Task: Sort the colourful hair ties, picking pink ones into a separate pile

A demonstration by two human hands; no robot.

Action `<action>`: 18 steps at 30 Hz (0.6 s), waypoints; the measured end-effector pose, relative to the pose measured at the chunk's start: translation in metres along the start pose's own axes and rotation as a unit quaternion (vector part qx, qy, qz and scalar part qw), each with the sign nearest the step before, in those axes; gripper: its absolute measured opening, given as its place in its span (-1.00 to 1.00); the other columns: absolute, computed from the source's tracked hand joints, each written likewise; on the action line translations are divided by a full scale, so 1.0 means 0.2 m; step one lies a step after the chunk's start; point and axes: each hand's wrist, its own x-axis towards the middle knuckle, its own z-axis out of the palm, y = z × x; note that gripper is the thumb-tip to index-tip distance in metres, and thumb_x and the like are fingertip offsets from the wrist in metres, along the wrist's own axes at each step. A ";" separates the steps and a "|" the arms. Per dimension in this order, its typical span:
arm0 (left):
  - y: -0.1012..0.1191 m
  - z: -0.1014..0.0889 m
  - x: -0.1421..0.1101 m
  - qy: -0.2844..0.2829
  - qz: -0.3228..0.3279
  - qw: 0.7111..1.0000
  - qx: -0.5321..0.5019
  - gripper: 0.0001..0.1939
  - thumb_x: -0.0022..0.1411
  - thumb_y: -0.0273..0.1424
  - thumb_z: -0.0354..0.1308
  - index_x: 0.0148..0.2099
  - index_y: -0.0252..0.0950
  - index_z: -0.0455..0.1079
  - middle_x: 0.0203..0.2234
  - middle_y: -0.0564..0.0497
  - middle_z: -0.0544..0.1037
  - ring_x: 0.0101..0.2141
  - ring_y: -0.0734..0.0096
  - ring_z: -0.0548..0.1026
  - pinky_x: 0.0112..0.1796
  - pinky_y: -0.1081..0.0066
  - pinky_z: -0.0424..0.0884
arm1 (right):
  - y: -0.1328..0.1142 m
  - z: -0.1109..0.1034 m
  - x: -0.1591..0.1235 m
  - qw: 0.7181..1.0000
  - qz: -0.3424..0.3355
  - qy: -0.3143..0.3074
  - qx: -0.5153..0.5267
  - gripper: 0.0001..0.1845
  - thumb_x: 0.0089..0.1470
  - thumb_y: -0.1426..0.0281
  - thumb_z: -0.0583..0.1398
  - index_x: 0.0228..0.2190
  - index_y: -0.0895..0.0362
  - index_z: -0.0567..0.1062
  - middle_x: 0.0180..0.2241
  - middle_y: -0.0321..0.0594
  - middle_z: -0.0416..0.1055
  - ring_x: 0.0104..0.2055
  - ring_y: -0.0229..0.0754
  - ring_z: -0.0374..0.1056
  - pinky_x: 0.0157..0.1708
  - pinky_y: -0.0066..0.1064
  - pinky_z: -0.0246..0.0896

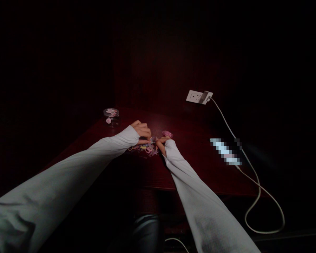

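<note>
A loose pile of small coloured elastic hair ties point(147, 150) lies on the dark red table point(192, 168) in front of me. My left hand point(142, 132) reaches over the pile's far side, fingers bent down and drawn together; whatever they pinch is hidden. Close by on the right, my right hand point(162, 143) is curled in at the pile's edge, with its fingertips mostly turned from view. Just beyond it sits a bunch of pink strands or bands point(168, 134), and whether the hand touches it I cannot tell. Light grey sleeves cover both arms to the hands.
At the table's far left stands a clear round jar point(111, 117) with pink pieces at its top. A white wall socket point(198, 97) holds a charger, whose white cable point(258, 179) loops past a pixelated lit device point(225, 151) on the right. The surroundings are very dark.
</note>
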 end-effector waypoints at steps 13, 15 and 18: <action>-0.08 0.10 0.00 -0.007 -0.007 0.999 0.036 -0.67 0.58 -0.20 0.06 -0.18 -0.21 0.56 -0.24 0.04 0.66 -0.18 0.31 0.46 -0.06 0.27 0.13 | -0.01 0.02 0.02 0.997 0.020 0.068 -0.025 -0.59 0.20 0.38 0.19 -0.68 0.06 0.42 -0.59 -0.28 0.39 -0.33 -0.13 0.33 -0.08 -0.21 0.18; -0.08 0.10 0.00 -0.005 -0.016 0.999 0.046 -0.70 0.56 -0.22 0.09 -0.18 -0.21 0.56 -0.23 0.04 0.66 -0.17 0.32 0.46 -0.08 0.27 0.13 | -0.01 0.01 0.01 0.995 0.040 0.089 -0.031 -0.58 0.20 0.35 0.19 -0.69 0.05 0.42 -0.58 -0.27 0.42 -0.30 -0.10 0.37 -0.06 -0.20 0.20; -0.10 0.11 -0.01 0.008 -0.035 0.997 0.061 -0.70 0.53 -0.22 0.12 -0.23 -0.22 0.55 -0.26 0.03 0.65 -0.18 0.31 0.46 -0.10 0.27 0.13 | -0.01 -0.01 0.01 0.988 0.077 0.130 -0.040 -0.57 0.22 0.30 0.20 -0.69 0.04 0.44 -0.54 -0.23 0.49 -0.22 -0.05 0.43 -0.02 -0.18 0.22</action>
